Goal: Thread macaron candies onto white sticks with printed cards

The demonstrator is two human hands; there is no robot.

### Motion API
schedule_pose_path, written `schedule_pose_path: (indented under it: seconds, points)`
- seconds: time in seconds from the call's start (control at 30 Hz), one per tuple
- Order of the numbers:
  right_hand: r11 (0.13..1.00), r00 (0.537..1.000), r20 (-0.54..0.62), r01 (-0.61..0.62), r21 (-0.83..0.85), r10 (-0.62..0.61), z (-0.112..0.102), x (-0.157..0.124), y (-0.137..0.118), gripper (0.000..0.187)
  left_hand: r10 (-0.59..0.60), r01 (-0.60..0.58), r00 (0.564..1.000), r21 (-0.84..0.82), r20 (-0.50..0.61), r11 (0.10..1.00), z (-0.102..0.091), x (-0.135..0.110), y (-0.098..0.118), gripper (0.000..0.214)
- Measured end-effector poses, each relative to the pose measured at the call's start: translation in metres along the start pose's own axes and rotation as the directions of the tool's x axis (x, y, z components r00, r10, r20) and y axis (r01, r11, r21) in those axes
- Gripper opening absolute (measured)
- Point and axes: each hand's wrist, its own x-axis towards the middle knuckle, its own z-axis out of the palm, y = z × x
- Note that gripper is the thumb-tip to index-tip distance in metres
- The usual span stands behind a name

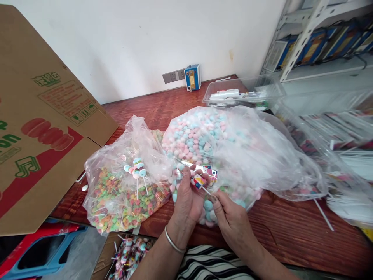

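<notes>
Pastel sweets fill the big bag point(204, 132) at twelve o'clock from the hands. Head view: the left hand point(188, 198) is closed round a stick point(205, 189) that carries a small printed card point(199, 180). The right hand point(230, 219) pinches the stick's lower end. The step looks like dressing the stick, and any next move calls for holding it steady. At nine o'clock the carton point(43, 128) shows a green music note; its writing is too small to read.

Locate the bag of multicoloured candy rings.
Head view: the ring bag lies left of centre on the table, between the cardboard flap and the pastel candy bag, beside the left hand.
</notes>
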Motion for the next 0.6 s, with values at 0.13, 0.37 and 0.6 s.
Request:
schedule_pose_path:
  seconds: [0.13,0.37,0.6]
  points:
    - [0.999,1.0,0.021,0.024,-0.044,-0.023,0.001,-0.003,0.003,0.027,0.047,-0.047,0.999,0.029,0.012,0.998,0.002,0.003,0.004,0.015]
    - [0.999,0.999,-0.03,-0.011,0.032,0.012,0.008,0.011,0.0,0.027,0.049,-0.06,0.995,0.125,0.09,0.99,0.003,-0.011,-0.022,0.024]
    - [0.982,0.996,0.008,-0.09,0.167,0.09,0.01,0.004,0.008,0.028,0.002,-0.023,0.994,0.186,0.11,0.982,-0.002,-0.012,-0.018,0.04]
